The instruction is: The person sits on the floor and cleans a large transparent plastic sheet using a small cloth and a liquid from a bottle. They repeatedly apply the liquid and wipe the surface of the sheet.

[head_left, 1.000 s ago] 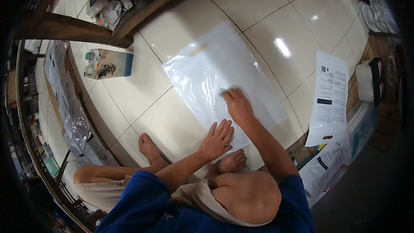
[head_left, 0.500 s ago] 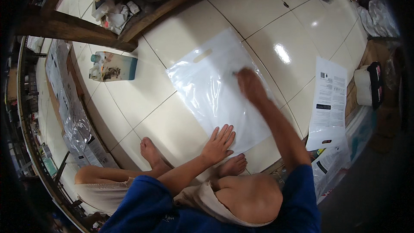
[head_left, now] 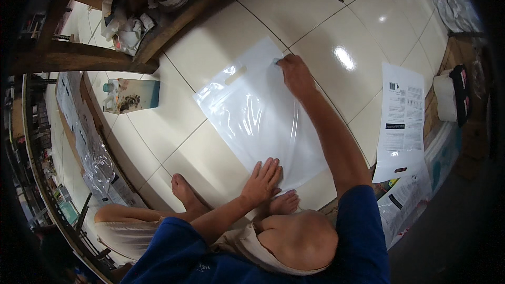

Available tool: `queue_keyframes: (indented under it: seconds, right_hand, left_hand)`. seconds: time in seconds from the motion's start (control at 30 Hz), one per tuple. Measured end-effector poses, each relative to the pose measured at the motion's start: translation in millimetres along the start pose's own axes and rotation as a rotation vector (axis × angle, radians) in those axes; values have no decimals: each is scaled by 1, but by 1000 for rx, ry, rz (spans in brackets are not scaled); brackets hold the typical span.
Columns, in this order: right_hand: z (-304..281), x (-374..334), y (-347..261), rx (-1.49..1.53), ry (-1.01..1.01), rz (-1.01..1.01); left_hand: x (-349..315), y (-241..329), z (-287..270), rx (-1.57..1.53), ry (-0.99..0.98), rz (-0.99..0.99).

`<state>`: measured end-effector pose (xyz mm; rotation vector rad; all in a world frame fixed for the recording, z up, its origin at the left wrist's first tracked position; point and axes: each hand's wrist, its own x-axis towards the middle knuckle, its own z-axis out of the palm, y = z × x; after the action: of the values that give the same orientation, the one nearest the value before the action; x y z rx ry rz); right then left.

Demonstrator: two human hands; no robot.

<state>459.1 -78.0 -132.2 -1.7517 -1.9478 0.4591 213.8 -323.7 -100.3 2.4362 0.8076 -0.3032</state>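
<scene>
A white plastic bag [head_left: 263, 115] with a cut-out handle slot lies flat on the tiled floor in front of me. Its shiny surface shows creases running toward the near end. My left hand [head_left: 261, 183] rests on the bag's near edge, fingers stretched out and palm down. At the far right part of the bag, my right hand [head_left: 294, 75] is closed, with the fingertips pressed to the surface. A small dark bit shows at those fingertips, too small to name.
At left stands a stained, translucent jug [head_left: 131, 95] with bluish contents. Printed plastic bags [head_left: 401, 121] lie at right, beside a white-and-black brush-like block [head_left: 451, 97]. A wooden frame [head_left: 210, 8] crosses the far left. Wrapped flat sheets [head_left: 87, 142] lie along the left.
My right hand has slid away from me along the bag, toward its far right corner. My left hand stays on the near edge. The view has shifted slightly.
</scene>
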Motion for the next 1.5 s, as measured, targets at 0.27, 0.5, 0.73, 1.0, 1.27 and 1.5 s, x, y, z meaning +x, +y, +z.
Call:
queue_keyframes:
  seconds: [0.27,0.5,0.73,1.0,1.27,1.5]
  right_hand:
    - [-41,-102,-5,56,-86,-133]
    - [-15,-92,17,-26,-16,-161]
    - [-10,21,17,110,11,-80]
    - [-5,-88,-62,241,-50,-110]
    - [48,-145,-109,138,-140,-112]
    - [34,-2,-13,-86,24,17]
  left_hand:
    - [-2,-7,0,14,13,5]
    - [-1,0,5,-19,30,15]
    - [-1,-1,3,-51,58,24]
    - [-2,-1,-12,-38,6,24]
    - [5,8,5,-15,-5,-12]
    - [1,2,6,-57,23,4]
